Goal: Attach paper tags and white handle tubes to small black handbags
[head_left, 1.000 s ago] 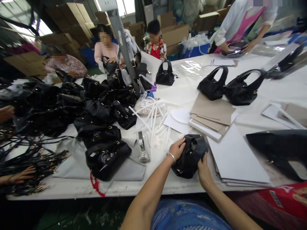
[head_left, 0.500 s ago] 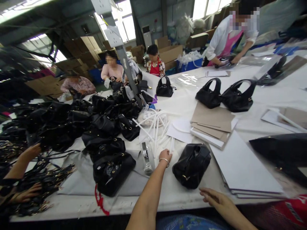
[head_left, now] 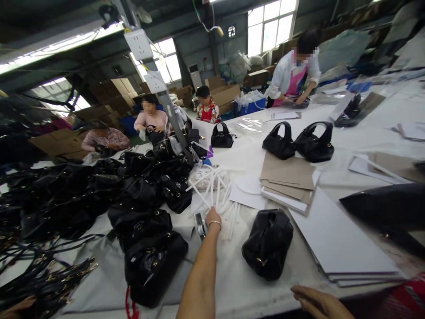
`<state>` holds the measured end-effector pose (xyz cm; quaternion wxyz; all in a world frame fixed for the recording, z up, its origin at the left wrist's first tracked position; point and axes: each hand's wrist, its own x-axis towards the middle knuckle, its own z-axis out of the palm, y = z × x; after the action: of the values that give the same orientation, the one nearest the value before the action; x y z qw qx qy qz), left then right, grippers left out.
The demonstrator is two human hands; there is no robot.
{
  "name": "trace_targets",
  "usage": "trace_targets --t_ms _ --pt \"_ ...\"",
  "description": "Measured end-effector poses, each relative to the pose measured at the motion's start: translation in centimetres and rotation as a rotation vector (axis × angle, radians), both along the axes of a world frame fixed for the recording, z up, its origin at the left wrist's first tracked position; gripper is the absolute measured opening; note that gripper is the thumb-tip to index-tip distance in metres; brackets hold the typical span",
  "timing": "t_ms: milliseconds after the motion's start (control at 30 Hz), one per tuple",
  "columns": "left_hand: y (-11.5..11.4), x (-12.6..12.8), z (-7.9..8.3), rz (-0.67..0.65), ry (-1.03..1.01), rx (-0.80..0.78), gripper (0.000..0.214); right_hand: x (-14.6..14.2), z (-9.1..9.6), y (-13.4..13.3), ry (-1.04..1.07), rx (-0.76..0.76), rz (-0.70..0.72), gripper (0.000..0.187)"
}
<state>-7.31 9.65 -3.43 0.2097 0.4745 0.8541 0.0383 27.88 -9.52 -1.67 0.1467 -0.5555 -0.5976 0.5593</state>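
Now the right hand (head_left: 314, 300), fingers extended and empty, is nearest. Just beyond, the black bag (head_left: 268, 243), released by both hands, rests on the table (head_left: 232, 279), its handling seemingly paused; farther out, the left hand (head_left: 213, 217) has reached the white strips (head_left: 218, 196), its grip unclear.

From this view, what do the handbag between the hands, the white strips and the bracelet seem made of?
Handbag: black leather or imitation, creased with mild sheen. White strips: perhaps matte plastic or foam, curving smoothly. Bracelet: likely polished metal, shining silvery.

The nearest handbag (head_left: 268, 243) is smooth, glossy, perhaps leather.
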Motion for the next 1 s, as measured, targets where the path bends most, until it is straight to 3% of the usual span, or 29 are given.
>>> trace_targets --t_ms 133,267,400,500,567,667,767,900,1000 --pt "-2.0 -0.3 3.0 -0.093 0.001 0.064 0.031 -0.4 3.3 0.9 0.02 0.093 -0.02 0.038" --pt "-6.7 -0.4 7.9 -0.257 -0.159 0.119 0.043 -1.0 5.8 2.2 0.061 0.183 -0.046 0.038" --pt "-11.3 -1.0 14.0 -0.539 -0.428 0.002 0.043 -1.3 6.6 3.5 0.085 0.259 -0.048 0.036" --pt "-12.7 -1.0 17.8 -0.604 -0.416 -0.045 0.038 -1.5 6.6 3.8 0.101 0.296 -0.047 0.033" --pt "-12.6 -0.5 19.3 -0.621 -0.358 -0.054 0.036 -1.7 6.5 3.7 0.117 0.305 -0.039 0.031" --pt "-11.6 1.1 20.0 -0.664 -0.29 -0.055 0.034 -1.7 6.1 3.4 0.153 0.308 -0.038 0.029" --pt "-10.3 3.4 19.5 -0.687 -0.285 -0.041 0.035 -1.5 6.0 3.3 0.173 0.319 -0.058 0.028" --pt "-9.4 6.0 18.4 -0.653 -0.398 -0.023 0.041 -0.9 6.2 3.3 0.185 0.333 -0.099 0.028" --pt "-9.5 6.2 18.0 -0.579 -0.505 -0.033 0.046 -0.4 6.3 3.1 0.182 0.341 -0.126 0.028"
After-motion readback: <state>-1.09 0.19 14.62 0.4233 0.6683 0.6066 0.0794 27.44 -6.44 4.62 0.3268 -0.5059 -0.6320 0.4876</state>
